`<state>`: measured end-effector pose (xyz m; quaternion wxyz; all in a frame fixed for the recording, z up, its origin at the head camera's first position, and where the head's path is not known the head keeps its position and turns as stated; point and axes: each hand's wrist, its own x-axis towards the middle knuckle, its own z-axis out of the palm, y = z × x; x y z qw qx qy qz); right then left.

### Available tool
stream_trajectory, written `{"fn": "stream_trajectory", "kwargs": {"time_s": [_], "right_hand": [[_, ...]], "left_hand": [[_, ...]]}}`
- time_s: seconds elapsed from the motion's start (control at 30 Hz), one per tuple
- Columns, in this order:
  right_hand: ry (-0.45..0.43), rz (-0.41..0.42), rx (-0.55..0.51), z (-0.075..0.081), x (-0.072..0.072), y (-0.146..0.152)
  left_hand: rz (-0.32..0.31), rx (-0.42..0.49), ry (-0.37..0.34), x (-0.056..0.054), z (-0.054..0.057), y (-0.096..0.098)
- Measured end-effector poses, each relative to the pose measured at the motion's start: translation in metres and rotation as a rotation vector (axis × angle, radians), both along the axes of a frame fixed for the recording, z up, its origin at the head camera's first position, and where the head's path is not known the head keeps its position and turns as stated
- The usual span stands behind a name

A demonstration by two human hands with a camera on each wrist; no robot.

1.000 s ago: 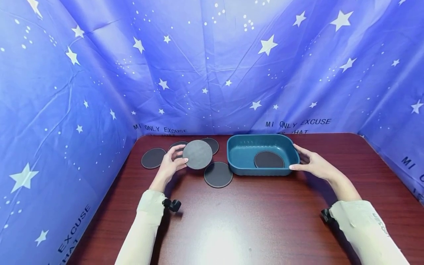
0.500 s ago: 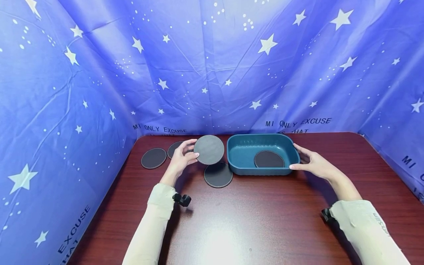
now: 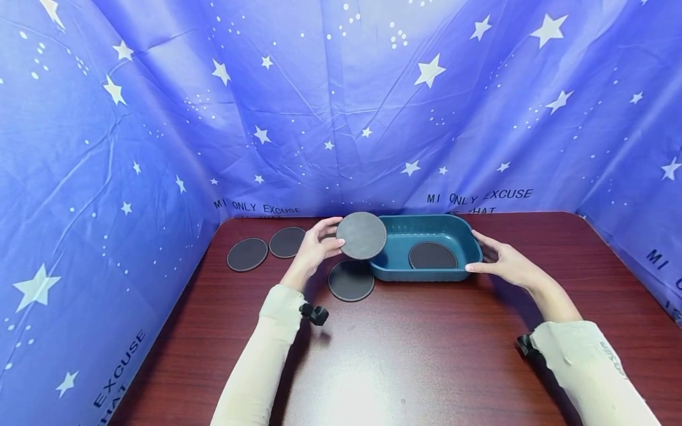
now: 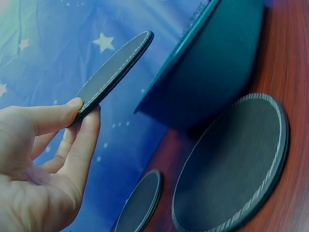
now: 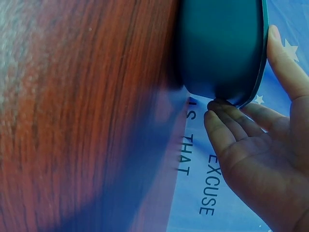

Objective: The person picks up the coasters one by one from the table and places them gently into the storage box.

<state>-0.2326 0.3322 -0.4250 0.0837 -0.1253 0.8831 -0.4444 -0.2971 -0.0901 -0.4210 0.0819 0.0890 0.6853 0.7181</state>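
Between thumb and fingers of my left hand (image 3: pixel 315 248) is a round grey coaster (image 3: pixel 362 235) with a stitched edge. It is raised and tilted, overlapping the left end of a teal rectangular basin (image 3: pixel 415 276) in the head view. In the left wrist view the held coaster (image 4: pixel 116 72) is apart from the basin wall (image 4: pixel 212 63). My right hand (image 3: pixel 503 263) holds the basin's right end, thumb at the rim and fingers against the outer wall (image 5: pixel 222 48). Inside the basin lies one dark coaster (image 3: pixel 433 255).
A dark coaster (image 3: pixel 351 281) lies on the brown table (image 3: pixel 426 343) at the basin's front left. Two more, a far-left coaster (image 3: pixel 247 254) and a coaster beside it (image 3: pixel 286 242), lie left of my left hand. A blue star-printed curtain (image 3: pixel 330 118) surrounds the table's back and sides.
My left hand has carried the grey coaster rightward and slightly back, from above the table to the basin's left end. The coaster behind it is now hidden. My right hand and the basin stay put.
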Motion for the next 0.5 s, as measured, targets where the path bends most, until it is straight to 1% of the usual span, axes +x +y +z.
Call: {"fn": "stream_trajectory", "kwargs": {"time_s": [0.1,0.2,0.33,0.5], "right_hand": [[-0.004,0.0,0.008,0.0,0.0,0.0],[-0.008,0.0,0.009,0.0,0.001,0.0],[-0.002,0.002,-0.004,0.0,0.002,0.0],[-0.007,-0.003,0.01,0.001,0.001,0.0]], "left_hand": [[-0.017,-0.01,0.005,-0.001,0.0,0.013],[-0.036,-0.016,-0.007,-0.001,-0.001,0.027],[-0.058,-0.018,-0.009,-0.002,0.001,0.046],[-0.085,-0.04,-0.017,-0.003,0.002,0.067]]}}
